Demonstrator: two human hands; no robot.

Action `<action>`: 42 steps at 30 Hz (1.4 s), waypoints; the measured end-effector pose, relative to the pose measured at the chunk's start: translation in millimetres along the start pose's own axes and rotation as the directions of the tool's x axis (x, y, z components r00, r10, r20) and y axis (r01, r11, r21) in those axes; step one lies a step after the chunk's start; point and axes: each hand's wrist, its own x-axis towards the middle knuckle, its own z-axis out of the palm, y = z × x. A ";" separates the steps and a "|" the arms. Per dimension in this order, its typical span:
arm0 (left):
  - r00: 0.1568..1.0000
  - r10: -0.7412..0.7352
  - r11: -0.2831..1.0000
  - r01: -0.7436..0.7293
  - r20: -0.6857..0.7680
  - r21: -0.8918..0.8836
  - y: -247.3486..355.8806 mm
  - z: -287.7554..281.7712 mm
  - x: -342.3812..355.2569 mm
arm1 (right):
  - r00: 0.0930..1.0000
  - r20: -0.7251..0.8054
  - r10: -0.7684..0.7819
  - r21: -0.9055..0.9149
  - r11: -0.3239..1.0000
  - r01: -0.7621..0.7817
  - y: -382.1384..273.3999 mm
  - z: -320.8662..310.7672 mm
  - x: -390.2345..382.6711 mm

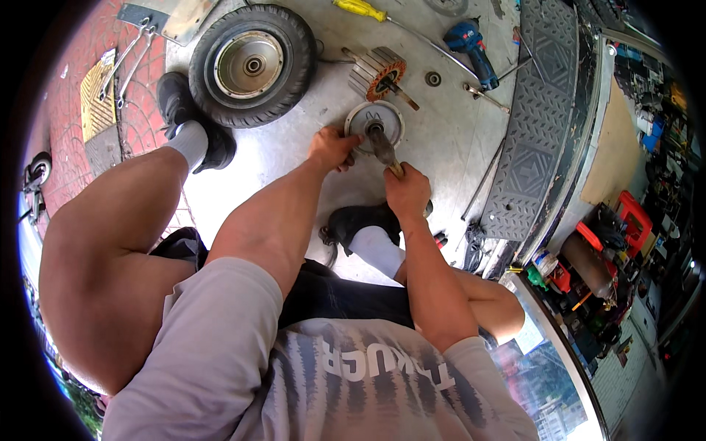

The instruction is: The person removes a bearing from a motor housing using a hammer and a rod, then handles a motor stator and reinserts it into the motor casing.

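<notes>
My left hand [334, 149] grips the left edge of a round grey metal motor cover [396, 121], thumb on top and fingers curled below. My right hand [407, 192] is closed round the short handle of what looks like a hammer [382, 145]. Its worn metal head lies over the middle of the cover; whether it touches the hub I cannot tell. Just beyond the cover lies a motor stator [370, 73] with copper windings and a shaft. A small ring-shaped bearing [433, 78] sits to the right of it.
A wheel with a black tyre [294, 77] lies at the far left by my shoe. Beyond are a yellow-handled screwdriver [360, 9], a blue power drill [471, 51] and two wrenches [136, 62]. A grey textured ramp [526, 132] borders the right side, near cluttered tools.
</notes>
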 end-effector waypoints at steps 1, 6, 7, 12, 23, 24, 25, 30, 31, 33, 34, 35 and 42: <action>1.000 0.001 1.000 -0.001 0.001 -0.007 0.2 0.9 0.0 | 1.000 -0.005 -0.003 0.015 1.000 0.003 1.0 2.3 -1.7; 1.000 -0.022 0.999 0.022 0.005 0.030 6.0 0.3 -3.6 | 0.999 0.001 0.050 0.012 0.999 -0.050 6.3 11.0 -0.7; 1.000 -0.021 1.000 0.021 0.008 0.022 4.4 -0.4 -3.1 | 0.998 -0.003 0.064 0.045 0.997 -0.064 3.9 10.0 -0.8; 0.999 -0.036 0.999 0.036 -0.001 -0.001 4.6 0.4 -1.5 | 0.987 -0.016 0.162 0.248 0.957 -0.153 8.1 11.8 3.3; 0.999 -0.032 0.999 0.031 -0.015 -0.022 8.8 0.3 -4.2 | 0.984 -0.020 0.180 0.298 0.940 -0.166 1.6 0.3 14.2; 1.000 -0.025 0.999 0.024 -0.015 -0.028 8.6 1.9 -3.4 | 0.982 -0.019 0.186 0.235 0.956 -0.176 3.4 2.4 15.1; 1.000 -0.017 0.999 0.017 -0.014 -0.033 7.3 2.6 -2.2 | 0.981 -0.018 0.192 0.170 0.968 -0.186 3.5 6.5 17.2; 0.999 -0.034 0.999 0.033 -0.023 -0.036 8.6 1.7 -4.9 | 0.984 -0.006 0.177 0.104 0.979 -0.175 -9.5 1.1 18.0; 0.999 -0.033 0.999 0.032 -0.024 -0.023 11.3 1.9 -6.8 | 0.983 -0.008 0.181 0.153 0.972 -0.178 -10.3 3.8 17.0; 0.999 -0.029 1.000 0.029 -0.013 -0.004 11.3 1.4 -5.4 | 0.979 0.003 0.206 0.162 0.966 -0.204 -15.0 6.6 18.6; 1.000 -0.026 1.000 0.026 -0.001 0.003 8.6 1.1 -2.2 | 0.974 0.016 0.226 0.121 0.967 -0.226 -19.0 7.0 21.7; 1.000 -0.024 1.000 0.024 0.011 0.010 6.9 1.3 0.3 | 0.969 0.027 0.246 0.079 0.966 -0.247 -21.6 5.6 23.5; 1.000 -0.024 1.000 0.024 0.009 -0.004 5.8 2.7 0.9 | 0.970 0.008 0.241 0.125 0.963 -0.240 -29.0 0.8 26.0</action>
